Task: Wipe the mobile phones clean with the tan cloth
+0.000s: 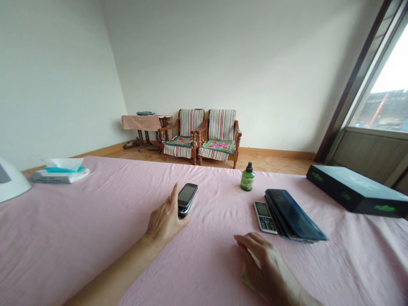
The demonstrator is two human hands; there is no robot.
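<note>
Near the middle of the pink-covered table (127, 191), my left hand (165, 216) grips a small stack of mobile phones (188, 195) from its left and near sides. The top phone is dark with a grey screen. Closer to me, my right hand (267, 263) is curled, palm down, around what looks like a yellowish cloth (250, 280), mostly hidden under the palm. Just beyond that hand lies a silver keypad phone (265, 217). It sits against a fanned pile of dark smartphones (295, 214), the top one glossy blue-black.
A green bottle with a black cap (247, 177) stands beyond the phones. A black box (357, 189) lies at the right edge. A tissue pack (62, 172) and a white rounded object (11, 182) are at the left. Two wooden chairs (218, 131) stand past the table.
</note>
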